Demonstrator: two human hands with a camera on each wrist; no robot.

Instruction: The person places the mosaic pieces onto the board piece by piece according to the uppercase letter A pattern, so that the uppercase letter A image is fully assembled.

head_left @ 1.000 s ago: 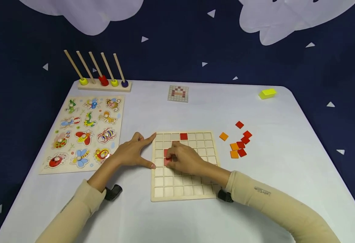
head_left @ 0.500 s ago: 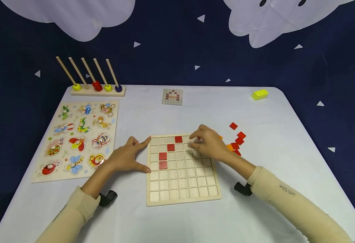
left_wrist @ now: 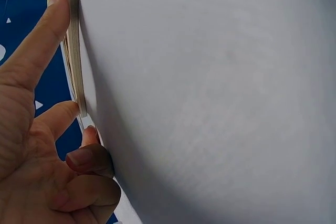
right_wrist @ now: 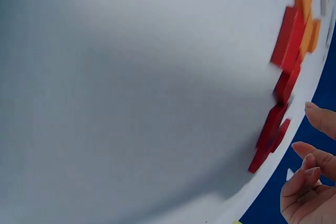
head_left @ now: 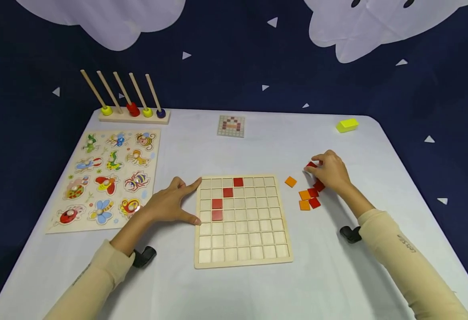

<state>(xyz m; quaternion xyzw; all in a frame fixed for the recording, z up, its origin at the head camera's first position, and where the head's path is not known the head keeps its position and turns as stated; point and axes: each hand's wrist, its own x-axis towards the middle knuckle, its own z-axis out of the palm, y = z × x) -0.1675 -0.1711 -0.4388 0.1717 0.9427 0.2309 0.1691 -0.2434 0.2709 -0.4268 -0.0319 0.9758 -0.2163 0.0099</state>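
A wooden grid board (head_left: 244,263) lies flat, with several red tiles (head_left: 227,192) set in its upper-left squares. My left hand (head_left: 167,205) touches the board's left edge, thumb and index finger spread along it. In the left wrist view, those fingertips of the left hand (left_wrist: 31,124) meet the board's side (left_wrist: 76,51). Right of the board, my right hand (head_left: 332,171) is at a loose red tile (head_left: 311,165), which its fingers partly hide. The right wrist view shows a gap between thumb and index finger of the right hand (right_wrist: 315,182), nothing between them.
Orange tiles (head_left: 304,205) and other red tiles (head_left: 314,202) lie right of the board. A pattern card (head_left: 231,126) lies behind it. At left are an insect puzzle (head_left: 106,182) and a peg stand (head_left: 134,118). A yellow block (head_left: 347,125) stands at the back right.
The right hand has left the red tiles in the board's left columns, passed over its upper right and reached the loose tiles. The left hand has stayed at the board's edge.
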